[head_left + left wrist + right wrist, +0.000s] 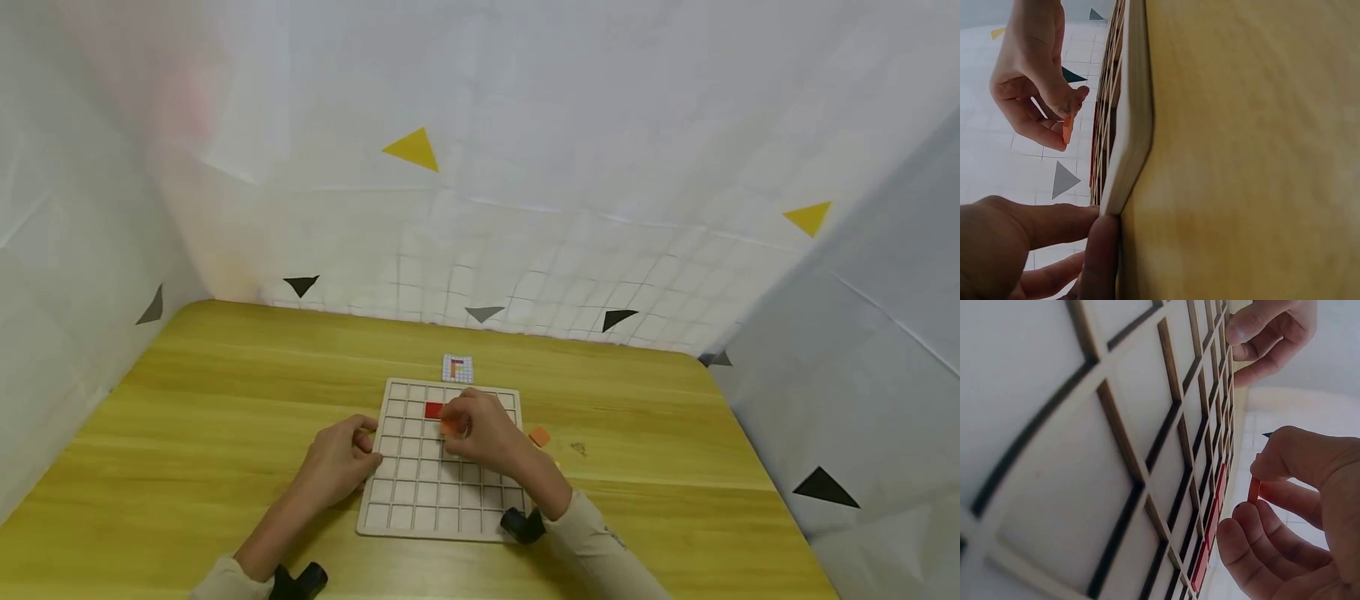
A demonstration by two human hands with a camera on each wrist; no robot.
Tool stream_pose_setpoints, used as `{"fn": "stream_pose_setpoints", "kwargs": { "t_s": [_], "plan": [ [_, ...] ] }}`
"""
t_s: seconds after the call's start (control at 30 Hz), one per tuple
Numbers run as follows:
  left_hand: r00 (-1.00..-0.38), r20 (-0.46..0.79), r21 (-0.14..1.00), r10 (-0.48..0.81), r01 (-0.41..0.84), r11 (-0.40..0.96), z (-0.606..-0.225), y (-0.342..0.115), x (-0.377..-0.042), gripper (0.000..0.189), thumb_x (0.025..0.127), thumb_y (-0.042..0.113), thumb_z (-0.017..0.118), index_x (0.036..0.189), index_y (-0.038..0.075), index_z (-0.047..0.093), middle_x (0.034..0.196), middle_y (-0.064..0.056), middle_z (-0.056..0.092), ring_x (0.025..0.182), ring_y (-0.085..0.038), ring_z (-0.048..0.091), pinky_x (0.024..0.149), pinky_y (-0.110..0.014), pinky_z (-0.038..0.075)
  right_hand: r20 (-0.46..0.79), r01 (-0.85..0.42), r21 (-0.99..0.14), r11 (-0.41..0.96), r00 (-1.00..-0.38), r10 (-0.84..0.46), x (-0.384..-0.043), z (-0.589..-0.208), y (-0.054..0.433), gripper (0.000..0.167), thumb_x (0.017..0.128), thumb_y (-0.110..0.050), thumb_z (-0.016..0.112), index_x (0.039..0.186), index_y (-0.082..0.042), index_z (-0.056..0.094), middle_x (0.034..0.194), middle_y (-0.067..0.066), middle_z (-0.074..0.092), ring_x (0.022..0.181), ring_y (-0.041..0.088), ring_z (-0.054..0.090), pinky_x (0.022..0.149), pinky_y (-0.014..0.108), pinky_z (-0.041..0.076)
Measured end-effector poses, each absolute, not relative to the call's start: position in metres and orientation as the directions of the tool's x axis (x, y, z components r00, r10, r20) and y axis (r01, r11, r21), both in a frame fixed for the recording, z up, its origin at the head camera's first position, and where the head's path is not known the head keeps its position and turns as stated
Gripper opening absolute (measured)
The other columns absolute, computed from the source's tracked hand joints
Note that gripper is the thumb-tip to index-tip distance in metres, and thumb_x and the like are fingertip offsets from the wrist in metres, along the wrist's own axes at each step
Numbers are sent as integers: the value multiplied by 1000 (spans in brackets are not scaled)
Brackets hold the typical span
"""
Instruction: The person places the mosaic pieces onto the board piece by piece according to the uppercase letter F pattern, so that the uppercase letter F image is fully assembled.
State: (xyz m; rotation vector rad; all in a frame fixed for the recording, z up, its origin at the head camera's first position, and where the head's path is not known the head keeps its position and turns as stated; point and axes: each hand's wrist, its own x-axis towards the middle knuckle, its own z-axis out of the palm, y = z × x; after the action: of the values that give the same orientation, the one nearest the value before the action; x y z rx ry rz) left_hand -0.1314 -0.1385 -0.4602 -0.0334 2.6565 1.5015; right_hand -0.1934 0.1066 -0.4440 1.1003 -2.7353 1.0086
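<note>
While right hand is pinching orange tile, left hand is gripping board.
Tile hovering toward twelve, grip at nine.

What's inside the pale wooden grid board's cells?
Three red square tiles sit in a row. From the head camera, the right hand, pinching an orange square tile, hides part of the board.

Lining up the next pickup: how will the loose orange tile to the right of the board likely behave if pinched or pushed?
The loose orange tile lies flat and looks square, so it should slide rather than roll. The similar tile, thin and unbent where the right hand pinches it, suggests it's probably stiff and light.
</note>
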Motion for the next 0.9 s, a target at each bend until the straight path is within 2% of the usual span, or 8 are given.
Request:
{"fn": "stream_pose_setpoints", "kwargs": {
  "t_s": [0.6,0.9],
  "plan": [
    [-996,-85,856,34,-55,515,-459,-138,-133,40,82,-1,76,120,-3,62,85,-5,58,61,-14,60,46,-29,53,243,-628,-553,548,-750,-614,-198,-454,90,23,80,-2,77,103,-5,75,91,3,62,73,12,55,60,20,47],
    [-995,-96,863,25,-71,500,-462,-138,-131,41,82,-2,75,121,-3,62,86,-6,59,62,-14,61,46,-29,53,227,-620,-537,572,-759,-611,-201,-456,85,22,80,-3,76,102,-6,75,89,4,62,72,18,57,59,20,45]
  ]
}}
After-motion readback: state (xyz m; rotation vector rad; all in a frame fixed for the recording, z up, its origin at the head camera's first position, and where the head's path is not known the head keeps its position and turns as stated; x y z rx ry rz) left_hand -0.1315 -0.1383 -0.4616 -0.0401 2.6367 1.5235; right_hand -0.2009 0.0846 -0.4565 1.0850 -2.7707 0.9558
